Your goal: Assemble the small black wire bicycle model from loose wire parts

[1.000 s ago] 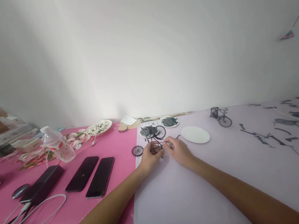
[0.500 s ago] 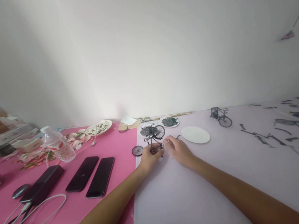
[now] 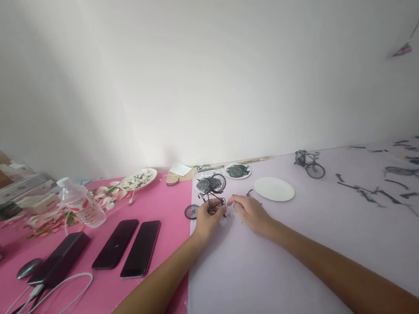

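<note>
A small black model bicycle (image 3: 211, 194) is gripped by my left hand (image 3: 207, 220), its fingers closed around the frame and one wheel pointing away toward the wall. Just right of it, my right hand (image 3: 249, 212) has its thumb and forefinger brought together near the frame; whatever they hold is too small to make out. Left of my left hand lies a loose spoked wheel (image 3: 191, 212). Beyond the held bicycle is a white plate with black wheels (image 3: 202, 184). Another plate (image 3: 249, 173), farther right, holds dark green parts.
A bare white plate (image 3: 274, 189) lies right of my hands. Farther right are another model bicycle (image 3: 309, 163) and scattered dark parts (image 3: 368, 194). On the left are two phones (image 3: 140, 249), a power bank (image 3: 59, 260), a bottle (image 3: 82, 201) and petals.
The held bicycle has tilted and shifted slightly left, its wheel moving with it. My right hand has moved slightly left, and its fingertips are lower.
</note>
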Demonstrator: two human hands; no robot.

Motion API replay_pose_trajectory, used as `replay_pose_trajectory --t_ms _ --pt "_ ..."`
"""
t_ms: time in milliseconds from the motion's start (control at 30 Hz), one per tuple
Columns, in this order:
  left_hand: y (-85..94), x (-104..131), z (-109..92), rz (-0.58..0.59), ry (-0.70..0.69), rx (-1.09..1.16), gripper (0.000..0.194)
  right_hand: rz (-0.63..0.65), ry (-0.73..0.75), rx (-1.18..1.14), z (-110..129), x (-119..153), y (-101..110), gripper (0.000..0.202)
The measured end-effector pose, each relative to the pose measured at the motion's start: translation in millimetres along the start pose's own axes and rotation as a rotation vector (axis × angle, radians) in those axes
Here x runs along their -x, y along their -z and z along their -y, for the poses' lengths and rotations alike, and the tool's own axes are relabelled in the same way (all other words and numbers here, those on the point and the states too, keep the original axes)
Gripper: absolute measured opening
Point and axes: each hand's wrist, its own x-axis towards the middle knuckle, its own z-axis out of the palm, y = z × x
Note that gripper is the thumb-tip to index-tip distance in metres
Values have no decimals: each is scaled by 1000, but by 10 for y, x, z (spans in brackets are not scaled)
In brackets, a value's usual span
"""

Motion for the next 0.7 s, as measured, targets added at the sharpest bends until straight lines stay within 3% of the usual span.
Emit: replay_pose_trajectory --t_ms 300,567,700 --pt "32 -38 86 -17 -36 -25 41 -49 76 -85 -72 -7 -75 33" --pt "37 -26 21 -40 -23 1 42 -109 97 -251 -127 -19 -148 37" --pt "45 -18 4 -49 -22 1 42 -126 198 -230 -126 -40 -132 41"
